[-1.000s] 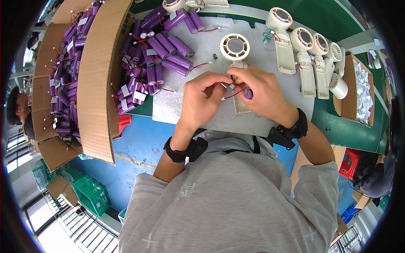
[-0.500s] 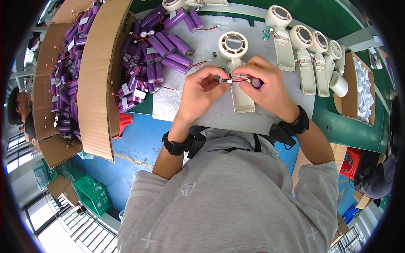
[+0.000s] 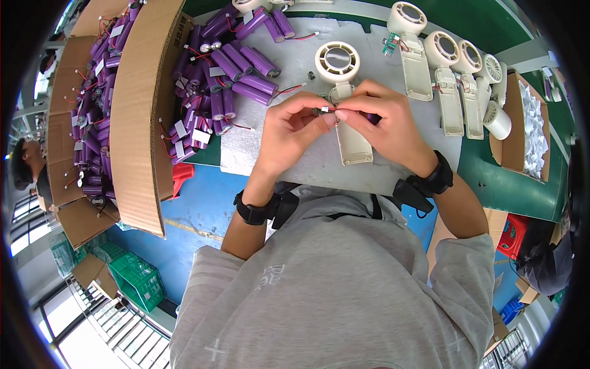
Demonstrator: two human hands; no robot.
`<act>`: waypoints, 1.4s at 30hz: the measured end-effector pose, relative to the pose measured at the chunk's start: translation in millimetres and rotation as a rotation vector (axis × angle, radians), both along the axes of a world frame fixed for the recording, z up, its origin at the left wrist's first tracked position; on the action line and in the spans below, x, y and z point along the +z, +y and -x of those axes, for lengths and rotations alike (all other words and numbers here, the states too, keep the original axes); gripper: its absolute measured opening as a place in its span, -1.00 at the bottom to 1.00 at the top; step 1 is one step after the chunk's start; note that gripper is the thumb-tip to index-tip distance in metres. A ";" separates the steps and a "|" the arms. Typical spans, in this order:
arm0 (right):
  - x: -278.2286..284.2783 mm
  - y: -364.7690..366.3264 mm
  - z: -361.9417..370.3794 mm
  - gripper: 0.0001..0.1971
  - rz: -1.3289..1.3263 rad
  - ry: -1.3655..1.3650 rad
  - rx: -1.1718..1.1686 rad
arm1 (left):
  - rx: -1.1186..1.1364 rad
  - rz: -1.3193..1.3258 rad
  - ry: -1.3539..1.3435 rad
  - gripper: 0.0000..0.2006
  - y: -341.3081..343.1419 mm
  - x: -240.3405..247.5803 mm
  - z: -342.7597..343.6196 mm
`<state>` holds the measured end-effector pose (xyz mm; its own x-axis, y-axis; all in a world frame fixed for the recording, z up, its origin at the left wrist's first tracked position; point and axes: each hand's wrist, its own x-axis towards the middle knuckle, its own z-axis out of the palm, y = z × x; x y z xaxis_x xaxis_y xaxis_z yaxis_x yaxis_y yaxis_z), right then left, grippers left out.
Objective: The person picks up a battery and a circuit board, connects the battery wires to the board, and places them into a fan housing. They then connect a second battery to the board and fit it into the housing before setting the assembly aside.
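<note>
My left hand [image 3: 289, 129] pinches a small circuit board [image 3: 317, 111], mostly hidden by the fingers. My right hand [image 3: 388, 123] is closed, its thumb and fingertips on the red and black wires just behind a white plug [image 3: 324, 109]. The plug lies against the board, but I cannot tell whether it is seated. A purple battery [image 3: 372, 118] shows slightly under the right fingers. Beneath both hands lies an opened cream handheld fan [image 3: 355, 145], its round grille head [image 3: 337, 61] pointing away and its hollow handle toward me.
Purple batteries with wires [image 3: 236, 74] are heaped on the left, beside a cardboard box [image 3: 141, 117] of more. Several opened cream fans [image 3: 418, 74] line the right of the grey mat [image 3: 246, 154]. A small carton [image 3: 507, 138] of white pieces stands at far right.
The white plug has moved left toward the circuit board. My right fingertips have come closer to the left ones, and the battery is more hidden under the right hand.
</note>
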<state>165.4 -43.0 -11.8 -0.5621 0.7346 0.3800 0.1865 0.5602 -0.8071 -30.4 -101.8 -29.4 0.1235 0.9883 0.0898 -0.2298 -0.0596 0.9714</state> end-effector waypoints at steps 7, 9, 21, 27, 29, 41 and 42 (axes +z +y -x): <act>0.1 -0.9 -1.0 -0.90 0.070 -0.027 0.032 | 0.011 0.080 -0.142 -0.60 2.7 -2.0 4.6; 1.5 -0.1 -1.0 -0.90 0.085 -0.059 0.032 | 0.026 0.079 -0.188 -0.60 3.4 -4.4 5.6; 3.9 -2.0 -1.5 -0.92 0.068 -0.032 0.014 | 0.115 0.070 0.018 -0.61 -3.0 2.8 -1.3; 4.9 -2.4 -1.4 -0.86 -0.036 -0.029 0.012 | 0.125 0.042 0.171 -0.66 -3.6 10.6 -3.2; 7.7 -3.1 0.1 -0.80 0.017 -0.030 -0.043 | 0.147 0.058 0.148 -0.68 -3.4 16.4 -7.2; 14.5 -7.0 14.3 -0.64 -0.100 -0.066 -0.162 | 0.195 -0.054 0.276 -0.73 6.2 2.3 2.7; 14.9 -7.1 13.6 -0.64 -0.086 -0.081 -0.159 | 0.196 -0.081 0.303 -0.74 6.3 1.6 3.4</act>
<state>151.8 -50.2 3.1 -0.4730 0.7835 0.4030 0.3406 0.5844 -0.7365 -33.8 -95.5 -27.8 -0.0341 0.9869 0.1575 0.0906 -0.1539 0.9839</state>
